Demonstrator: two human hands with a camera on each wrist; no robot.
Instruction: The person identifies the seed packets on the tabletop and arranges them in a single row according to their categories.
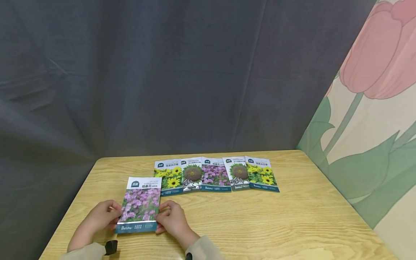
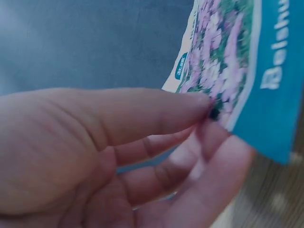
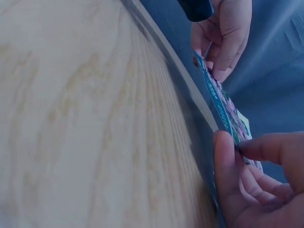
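Both hands on the packet now! Left hand (image 1: 103,216) pinches the lower left edge, thumb on the printed face, fingers curled behind; right hand (image 1: 173,217) matches it on the lower right edge. Neither has any real gap between thumb and fingers beyond the packet's own thickness.

And there it is, squarely between them: the purple-flower packet (image 1: 139,206), face towards the person, long axis running away from the body, its top leaning a touch to the right. It looks lifted off the table (image 1: 276,227), though how high is hard to tell.

Now the relation that seems to count: the row lies farther out and to the right, so the right hand is the nearer one. Closest is the left-end yellow-flower packet (image 1: 171,178); the held packet's top right corner crosses in front of it, contact unclear. Rightward from there, side by side: brown-centred packet (image 1: 192,174), another purple one (image 1: 216,175), a second brown-centred one (image 1: 239,173), then yellow again (image 1: 263,175). Dark curtain (image 1: 182,79) behind it all.
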